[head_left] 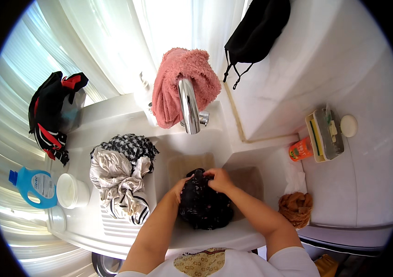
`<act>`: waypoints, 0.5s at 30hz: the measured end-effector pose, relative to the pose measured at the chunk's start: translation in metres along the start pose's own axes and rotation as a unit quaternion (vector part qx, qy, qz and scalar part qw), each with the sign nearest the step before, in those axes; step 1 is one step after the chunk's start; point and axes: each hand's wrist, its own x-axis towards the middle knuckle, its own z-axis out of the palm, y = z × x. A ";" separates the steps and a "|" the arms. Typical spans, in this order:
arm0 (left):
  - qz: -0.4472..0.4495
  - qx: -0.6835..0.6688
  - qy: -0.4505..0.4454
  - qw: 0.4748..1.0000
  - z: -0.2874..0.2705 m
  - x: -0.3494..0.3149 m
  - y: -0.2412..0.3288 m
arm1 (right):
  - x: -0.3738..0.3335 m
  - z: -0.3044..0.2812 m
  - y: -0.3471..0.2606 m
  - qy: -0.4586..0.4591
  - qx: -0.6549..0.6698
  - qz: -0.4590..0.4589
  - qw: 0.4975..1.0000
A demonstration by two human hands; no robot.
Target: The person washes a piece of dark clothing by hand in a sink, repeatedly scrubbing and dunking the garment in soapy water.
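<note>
Evidently, the work in hand is the handling of a dark, small-patterned cloth [205, 205], which lies bunched in the sink basin [169, 143], below and in front of the tap [189, 108]. The person's right hand [219, 180] has its fingers bent in and closed on a fold at the cloth's upper edge. The left hand [180, 188] rests against the cloth's upper left side, thumb along it; its other fingers are mostly hidden, so how far they are closed cannot be told. The next move seems to call for a firm hold from both hands, since the loose bulk could slip or drag. The cloth's underside is out of sight, its shape is lost in the dark folds, and whether water lies beneath it is hard to make out.
</note>
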 end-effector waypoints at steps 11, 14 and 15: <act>0.395 0.448 0.345 0.724 0.009 -0.026 0.008 | 0.026 0.025 0.010 0.125 -0.306 -0.158 0.930; 0.356 0.587 0.329 0.648 0.023 -0.025 0.010 | 0.022 0.037 0.013 0.045 -0.428 -0.118 0.895; 0.335 0.607 0.316 0.648 0.021 -0.014 0.007 | 0.026 0.044 0.024 0.009 -0.416 -0.078 0.906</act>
